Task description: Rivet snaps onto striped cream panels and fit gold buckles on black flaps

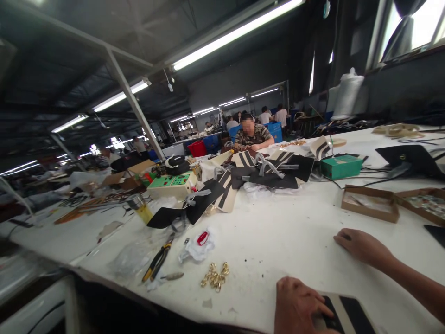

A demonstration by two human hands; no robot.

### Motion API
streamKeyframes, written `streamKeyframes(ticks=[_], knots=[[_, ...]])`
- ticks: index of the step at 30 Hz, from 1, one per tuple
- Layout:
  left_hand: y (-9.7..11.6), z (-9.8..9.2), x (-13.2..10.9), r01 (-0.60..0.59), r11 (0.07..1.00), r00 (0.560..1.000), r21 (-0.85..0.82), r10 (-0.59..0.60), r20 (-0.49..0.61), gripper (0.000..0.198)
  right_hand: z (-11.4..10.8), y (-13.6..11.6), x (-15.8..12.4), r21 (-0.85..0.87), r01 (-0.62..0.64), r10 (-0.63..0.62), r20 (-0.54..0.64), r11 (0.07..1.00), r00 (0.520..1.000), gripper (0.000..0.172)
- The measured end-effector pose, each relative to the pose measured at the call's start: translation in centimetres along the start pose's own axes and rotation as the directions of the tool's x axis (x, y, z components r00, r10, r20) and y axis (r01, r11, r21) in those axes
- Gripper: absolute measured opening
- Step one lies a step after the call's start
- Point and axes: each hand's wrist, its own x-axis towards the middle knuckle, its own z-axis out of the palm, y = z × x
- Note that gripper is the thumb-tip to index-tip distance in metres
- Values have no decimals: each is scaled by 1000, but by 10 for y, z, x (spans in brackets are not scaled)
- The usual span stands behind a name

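At the bottom right, my left hand (298,306) bends its fingers over the left edge of a beige panel with black stripes (352,313), which lies on the white table and is partly cut off by the frame. Farther up, my right hand (361,247) rests on the tabletop with its fingers curled in. Whatever may be under those fingers is hidden. Left of my left hand lies a small pile of gold-coloured metal clasps (215,277). Pliers with yellow and black handles (158,260) lie beyond the pile, beside crumpled white wrapping with a red ring-shaped item (202,238).
Black and striped panels (253,174) are heaped mid-table, near a cream control box (172,185) and a green box (341,166). Shallow cardboard trays (370,213) stand at the right. Across the table sits a person in a camouflage top (253,134). The table's front edge runs along the lower left.
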Motion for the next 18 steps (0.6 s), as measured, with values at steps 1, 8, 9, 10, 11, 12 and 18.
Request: streamKeyframes(ticks=[1,8,9,10,11,12,18], knots=[[0,0,0,6,1000,1000,6,-6,9,56,1,3,3,6,7,-7,9,1000,1000,27],[3,-2,-2,53,998,999,-40,-53,4,55,8,22,15,9,21,-21,-13,1000,1000,25],[3,-2,-2,55,997,998,-50,-55,-4,54,9,23,16,8,28,-28,-13,1000,1000,25],[3,-2,-2,55,997,998,-60,-56,-14,54,9,22,16,2,29,-29,-15,1000,999,25],[3,-1,-2,56,996,998,-66,-57,-22,54,9,21,16,-7,24,-24,-17,1000,1000,26],[3,-2,-2,57,996,998,-64,-58,-22,54,9,20,15,-16,16,-16,-19,1000,1000,25],[6,-3,-2,63,997,998,-54,-63,-5,53,7,13,13,-42,-2,1,-22,999,1000,22]])
